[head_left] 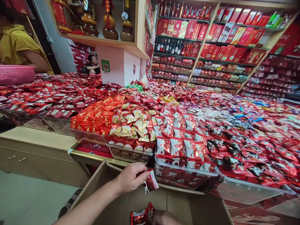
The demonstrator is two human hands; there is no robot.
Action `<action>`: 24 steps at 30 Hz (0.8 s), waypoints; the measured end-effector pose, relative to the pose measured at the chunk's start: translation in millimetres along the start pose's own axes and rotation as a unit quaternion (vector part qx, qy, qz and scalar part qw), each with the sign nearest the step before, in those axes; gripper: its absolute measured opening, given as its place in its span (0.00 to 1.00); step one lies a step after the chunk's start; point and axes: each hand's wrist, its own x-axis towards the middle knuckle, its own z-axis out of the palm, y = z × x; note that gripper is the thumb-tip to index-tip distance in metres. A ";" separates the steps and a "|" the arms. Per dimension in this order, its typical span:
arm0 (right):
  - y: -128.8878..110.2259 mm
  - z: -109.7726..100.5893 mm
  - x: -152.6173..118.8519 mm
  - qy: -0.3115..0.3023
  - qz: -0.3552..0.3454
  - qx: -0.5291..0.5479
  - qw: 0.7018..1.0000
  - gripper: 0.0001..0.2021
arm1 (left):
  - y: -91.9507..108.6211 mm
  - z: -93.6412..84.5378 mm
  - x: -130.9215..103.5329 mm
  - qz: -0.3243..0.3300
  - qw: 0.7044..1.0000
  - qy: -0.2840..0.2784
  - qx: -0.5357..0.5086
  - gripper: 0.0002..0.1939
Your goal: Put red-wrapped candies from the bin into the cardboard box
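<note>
My left hand [132, 178] is closed, its thumb and fingers pinching a small red and white snack packet [151, 182] above an open cardboard box [93, 190]. Lower down, my right hand [165, 217] is smeared by motion at the bottom edge of the view. Its fingers are beside, perhaps touching, red snack packets [140, 217] inside the box. Whether it grips one is not visible. Just beyond the box, a clear bin [187, 173] is heaped with similar red and white packets [177, 147].
Neighbouring bins hold orange-red packets [93, 117], gold and red packets [138, 120] and dark red packets [236, 150]. A person in yellow [22, 45] stands at left by a pink basket [16, 75]. Shelves [191, 56] of bottles and boxes line the back. Drawers [44, 153] are at left.
</note>
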 end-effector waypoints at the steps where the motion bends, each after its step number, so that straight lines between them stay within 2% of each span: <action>1: -4.6 -5.8 -0.1 -0.009 0.022 0.017 1.000 0.07 | 1.2 -1.1 -0.6 -0.007 1.000 -0.004 -0.029 0.11; 4: -32.0 -27.0 -9.0 0.020 0.075 0.136 0.988 0.11 | 5.1 -2.4 -2.6 -0.049 0.990 -0.030 -0.127 0.12; 6: -54.8 -40.5 -17.2 0.083 0.063 0.220 0.970 0.13 | 7.9 -1.1 -3.7 -0.086 0.977 -0.060 -0.184 0.11; 8: -73.4 -50.0 -22.4 0.158 0.035 0.256 0.953 0.15 | 11.4 2.0 -4.5 -0.119 0.961 -0.100 -0.229 0.09; 11: -86.2 -53.8 -22.5 0.256 0.013 0.264 0.930 0.15 | 18.4 10.2 -6.4 -0.166 0.928 -0.195 -0.269 0.11; 13: -86.6 -50.9 -19.2 0.292 0.010 0.285 0.913 0.15 | 24.2 17.3 -8.5 -0.203 0.899 -0.252 -0.296 0.16; 15: -84.5 -46.3 -15.6 0.303 0.010 0.319 0.898 0.15 | 30.0 24.5 -10.7 -0.220 0.884 -0.269 -0.314 0.18; 20: -84.0 -38.0 -11.6 0.283 0.012 0.411 0.867 0.16 | 40.4 33.5 -12.3 -0.174 0.918 -0.245 -0.259 0.17; 24: -87.2 -37.4 -13.0 0.263 0.022 0.490 0.831 0.13 | 42.1 33.6 -11.9 -0.187 0.894 -0.251 -0.321 0.19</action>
